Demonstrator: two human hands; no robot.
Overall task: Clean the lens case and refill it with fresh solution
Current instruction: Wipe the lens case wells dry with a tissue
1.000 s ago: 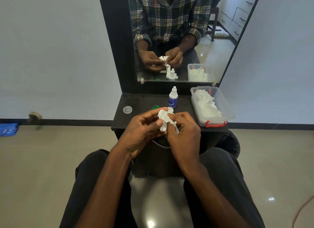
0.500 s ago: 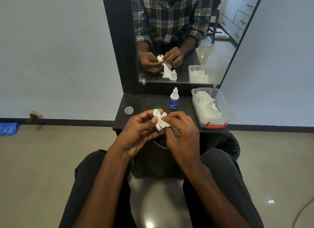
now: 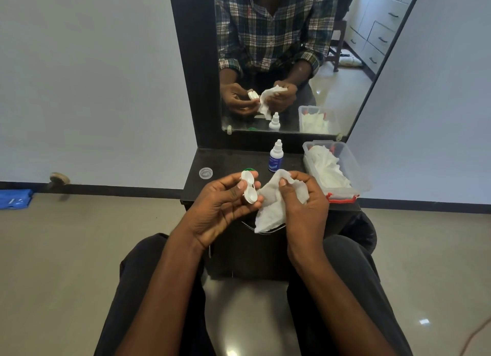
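While my left hand (image 3: 225, 204) pinched the lens case (image 3: 249, 187) between thumb and curled fingertips, its two open wells faced up toward me, probably so I could check whether they had come clean. I gripped it by the edges, which kept my fingers out of the wells. Just to the right of it, my right hand (image 3: 305, 204) was curled around a crumpled white tissue (image 3: 271, 209), thumb and forefinger pinching its upper fold while the rest hung loose below my palm. Tissue and case were just beside each other, perhaps touching at the case's lower well; I could not tell for certain.

Beyond my left fingertips, a green cap (image 3: 249, 169) lay on the dark tabletop (image 3: 225, 161), mostly hidden behind the case. Further left of that hand sat a clear round lid (image 3: 205, 173), set aside where it would not be knocked. Past the gap between my hands stood the solution bottle (image 3: 275, 157), upright with its cap on, near enough to reach once wiping was finished. Beyond my right hand was a clear plastic box (image 3: 356, 169) with red clips, holding more white tissues.

Judging by the capped bottle, refilling had not begun; cleaning looked close to done.
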